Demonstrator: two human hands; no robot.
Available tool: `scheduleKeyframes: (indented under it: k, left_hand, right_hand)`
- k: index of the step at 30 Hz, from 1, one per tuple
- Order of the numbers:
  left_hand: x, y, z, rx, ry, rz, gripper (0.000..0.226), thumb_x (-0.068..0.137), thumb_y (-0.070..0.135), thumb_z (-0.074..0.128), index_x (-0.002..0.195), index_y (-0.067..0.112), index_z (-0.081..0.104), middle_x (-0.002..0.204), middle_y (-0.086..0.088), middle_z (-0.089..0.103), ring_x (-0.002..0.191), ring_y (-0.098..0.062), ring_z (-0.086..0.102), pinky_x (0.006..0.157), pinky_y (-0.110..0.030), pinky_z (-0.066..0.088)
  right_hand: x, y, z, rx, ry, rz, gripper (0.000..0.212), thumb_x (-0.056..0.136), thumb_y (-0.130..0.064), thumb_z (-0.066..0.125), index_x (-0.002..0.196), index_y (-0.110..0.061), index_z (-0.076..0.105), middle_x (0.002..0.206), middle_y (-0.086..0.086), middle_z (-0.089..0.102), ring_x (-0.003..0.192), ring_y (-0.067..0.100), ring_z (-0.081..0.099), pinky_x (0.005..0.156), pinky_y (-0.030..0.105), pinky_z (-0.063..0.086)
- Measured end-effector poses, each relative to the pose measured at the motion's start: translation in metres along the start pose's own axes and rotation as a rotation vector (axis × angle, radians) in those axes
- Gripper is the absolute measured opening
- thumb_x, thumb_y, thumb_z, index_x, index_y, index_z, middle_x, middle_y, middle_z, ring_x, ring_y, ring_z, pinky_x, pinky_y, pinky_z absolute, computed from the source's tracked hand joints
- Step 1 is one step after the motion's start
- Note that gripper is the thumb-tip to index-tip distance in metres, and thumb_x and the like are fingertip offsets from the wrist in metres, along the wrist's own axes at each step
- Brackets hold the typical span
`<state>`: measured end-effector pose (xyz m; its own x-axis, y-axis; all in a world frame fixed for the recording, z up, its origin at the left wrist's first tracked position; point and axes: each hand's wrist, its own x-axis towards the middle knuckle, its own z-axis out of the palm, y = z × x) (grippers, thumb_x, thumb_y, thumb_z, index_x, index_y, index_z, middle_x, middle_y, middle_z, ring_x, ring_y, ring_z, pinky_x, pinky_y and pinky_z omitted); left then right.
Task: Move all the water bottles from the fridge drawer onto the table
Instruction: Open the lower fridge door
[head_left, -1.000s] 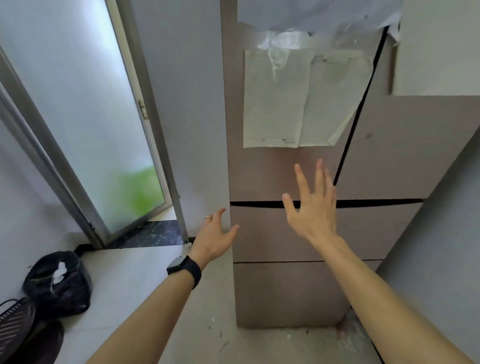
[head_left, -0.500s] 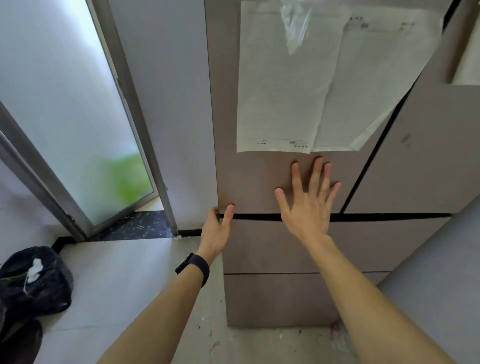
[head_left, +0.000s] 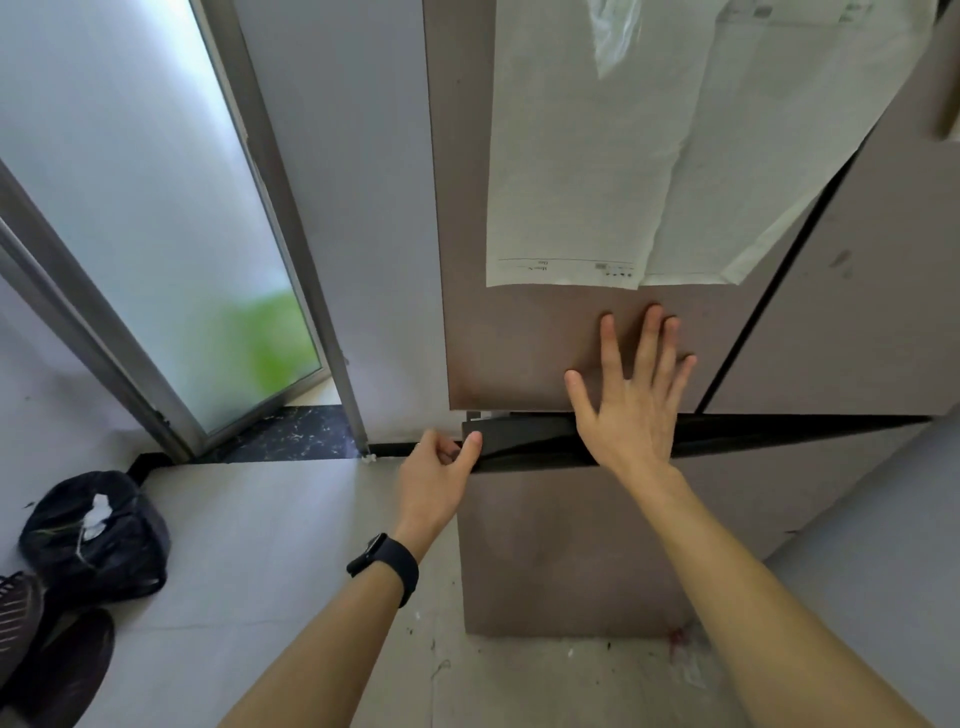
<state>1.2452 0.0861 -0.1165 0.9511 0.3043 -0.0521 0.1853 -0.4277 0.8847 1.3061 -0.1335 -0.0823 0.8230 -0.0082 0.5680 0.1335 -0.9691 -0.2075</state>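
Observation:
A brown fridge stands ahead with a pull-out drawer (head_left: 561, 545) below its upper door (head_left: 519, 353). The drawer's left side stands out a little, and a dark gap shows along its top edge. My left hand (head_left: 436, 478), a black watch on its wrist, grips the drawer's top left corner, thumb on the dark rim. My right hand (head_left: 631, 400) is spread flat, fingers apart, pressed against the bottom of the upper door. No water bottle is visible; the drawer's inside is hidden. No table is in view.
Two paper sheets (head_left: 649, 156) hang taped on the upper door. A second fridge door (head_left: 852, 322) is to the right. A frosted glass door (head_left: 156, 234) stands at left. A black bag (head_left: 98, 535) and dark shoes (head_left: 47, 649) lie on the tiled floor.
Both hands moved forward to the fridge. My left hand closed on the drawer's corner and the drawer has come out slightly. My right hand now presses on the upper door.

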Motion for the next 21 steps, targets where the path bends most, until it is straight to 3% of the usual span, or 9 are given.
scheduleKeyframes:
  k: [3, 6, 8, 13, 18, 21]
  left_hand:
    - [-0.015, -0.005, -0.018, 0.025, -0.158, 0.050, 0.037, 0.088, 0.050, 0.071, 0.084, 0.017, 0.057, 0.077, 0.001, 0.059, 0.072, -0.013, 0.054, 0.067, -0.025, 0.044]
    - [-0.031, -0.001, -0.031, 0.119, -0.260, 0.177, 0.033, 0.084, 0.047, 0.076, 0.093, 0.023, 0.055, 0.088, 0.005, 0.063, 0.080, -0.011, 0.059, 0.071, -0.024, 0.050]
    - [-0.039, 0.007, -0.033, 0.195, -0.241, 0.322, 0.031, 0.088, 0.046, 0.071, 0.104, 0.025, 0.056, 0.098, 0.007, 0.063, 0.089, -0.011, 0.060, 0.076, -0.025, 0.053]
    - [-0.036, 0.038, -0.014, 0.456, -0.126, 0.730, 0.043, 0.097, 0.043, 0.056, 0.135, 0.025, 0.050, 0.134, 0.002, 0.054, 0.120, -0.018, 0.052, 0.097, -0.037, 0.049]
    - [-0.023, 0.084, 0.053, 0.730, -0.203, 1.103, 0.055, 0.096, 0.039, 0.055, 0.147, 0.025, 0.042, 0.159, -0.006, 0.034, 0.146, -0.027, 0.030, 0.117, -0.047, 0.030]
    - [-0.022, 0.111, 0.107, 0.831, -0.268, 1.283, 0.063, 0.093, 0.035, 0.060, 0.152, 0.024, 0.040, 0.165, -0.007, 0.024, 0.153, -0.028, 0.016, 0.121, -0.051, 0.006]
  right_hand:
    - [-0.035, 0.004, -0.004, 0.086, -0.050, 0.083, 0.084, 0.093, -0.044, 0.058, 0.161, -0.029, 0.012, 0.167, 0.012, -0.014, 0.154, 0.031, -0.009, 0.122, 0.058, -0.001]
    - [-0.080, 0.020, -0.002, 0.165, -0.188, 0.224, 0.064, 0.096, -0.058, 0.040, 0.152, -0.028, 0.039, 0.166, 0.007, 0.013, 0.154, 0.026, 0.004, 0.122, 0.061, 0.009]
    - [-0.098, 0.030, -0.008, 0.197, -0.260, 0.236, 0.063, 0.096, -0.063, 0.028, 0.145, -0.032, 0.050, 0.164, 0.000, 0.026, 0.154, 0.017, 0.006, 0.122, 0.058, 0.009]
    - [-0.125, 0.045, -0.045, 0.146, -0.295, 0.142, 0.052, 0.093, -0.063, 0.032, 0.124, -0.036, 0.064, 0.147, -0.008, 0.049, 0.149, 0.014, 0.023, 0.118, 0.060, 0.022]
    - [-0.137, 0.066, -0.087, 0.113, -0.367, 0.195, 0.040, 0.091, -0.062, 0.044, 0.109, -0.040, 0.072, 0.131, -0.017, 0.055, 0.135, 0.010, 0.039, 0.113, 0.053, 0.034]
    - [-0.151, 0.085, -0.107, 0.068, -0.379, 0.302, 0.043, 0.089, -0.057, 0.054, 0.121, -0.034, 0.070, 0.144, -0.009, 0.049, 0.138, 0.014, 0.037, 0.112, 0.048, 0.039]
